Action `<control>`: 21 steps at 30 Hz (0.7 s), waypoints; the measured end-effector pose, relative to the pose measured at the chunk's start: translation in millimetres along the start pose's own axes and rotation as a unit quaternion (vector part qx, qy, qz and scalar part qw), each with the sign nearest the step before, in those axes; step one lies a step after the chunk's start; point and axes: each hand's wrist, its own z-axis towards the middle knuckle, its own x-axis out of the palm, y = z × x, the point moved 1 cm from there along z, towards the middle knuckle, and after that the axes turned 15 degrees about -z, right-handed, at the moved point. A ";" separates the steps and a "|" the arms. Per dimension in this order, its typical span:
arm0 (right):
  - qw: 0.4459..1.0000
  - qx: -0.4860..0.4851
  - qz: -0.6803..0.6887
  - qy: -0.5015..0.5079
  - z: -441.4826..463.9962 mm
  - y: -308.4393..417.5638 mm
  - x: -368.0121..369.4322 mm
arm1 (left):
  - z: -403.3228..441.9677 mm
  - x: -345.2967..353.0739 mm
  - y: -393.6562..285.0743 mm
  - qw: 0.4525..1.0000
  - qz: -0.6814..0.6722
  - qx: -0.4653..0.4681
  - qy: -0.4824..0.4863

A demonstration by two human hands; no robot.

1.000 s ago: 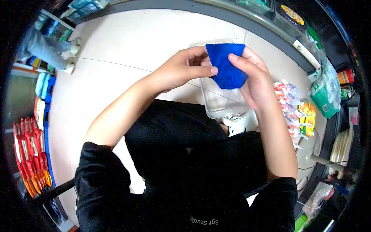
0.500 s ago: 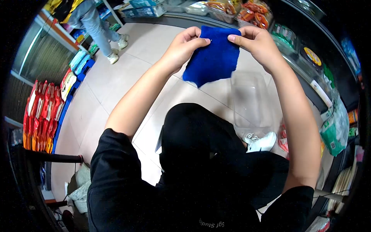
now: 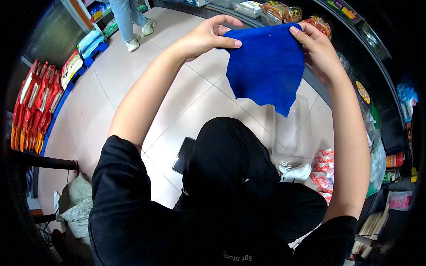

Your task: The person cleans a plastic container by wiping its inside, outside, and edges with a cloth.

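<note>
Between the left hand [image 3: 206, 39] and right hand [image 3: 323, 55] hangs a blue, ragged-edged cloth piece [image 3: 266, 64], pinched by thumb and fingers near each upper corner. Even, gentle tension should hold it flat. Beneath, a clear rectangular plastic box [image 3: 293, 137] rests on the pale tiled floor [image 3: 177, 111]; leftward are glossy red packets [image 3: 33, 106] and another person's light-blue jeans [image 3: 122, 17].

head view | worn on head | faces forward, steeply down | blue cloth [image 3: 266, 62] near, floor [image 3: 188, 99] farther

Dark shelving [image 3: 382, 66] borders the pale tiled floor [image 3: 186, 97].
</note>
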 end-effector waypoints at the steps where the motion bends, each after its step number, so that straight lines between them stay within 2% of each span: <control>1: 1.000 0.001 -0.005 0.004 2.1 -0.2 -1.0 | 0.2 0.0 -1.5 1.000 0.002 -0.004 0.000; 3: 0.998 -0.058 -0.005 -0.022 4.7 0.9 -3.9 | 1.5 -6.1 -1.5 1.000 0.012 -0.009 0.003; 7: 0.999 -0.031 -0.011 -0.023 0.7 2.4 -12.6 | 5.1 -14.1 0.3 0.996 0.075 -0.047 -0.005; 13: 0.998 -0.015 0.026 -0.054 3.5 -8.9 -13.3 | 7.1 -10.0 2.1 0.994 -0.034 -0.053 -0.085; 15: 0.997 -0.016 0.013 -0.069 2.0 -11.6 -11.7 | 10.2 -9.0 3.8 0.993 -0.058 -0.047 -0.089; 17: 0.995 0.031 0.009 -0.091 -1.0 -13.7 -8.4 | 13.3 -6.5 7.7 0.991 -0.082 -0.042 -0.093; 19: 0.993 0.027 0.041 -0.104 -2.8 -18.1 -6.0 | 16.3 -0.9 8.7 0.974 -0.202 -0.033 -0.094; 21: 0.991 0.027 0.040 -0.122 -1.3 -27.6 -6.9 | 18.0 8.0 6.7 0.972 -0.214 -0.040 -0.090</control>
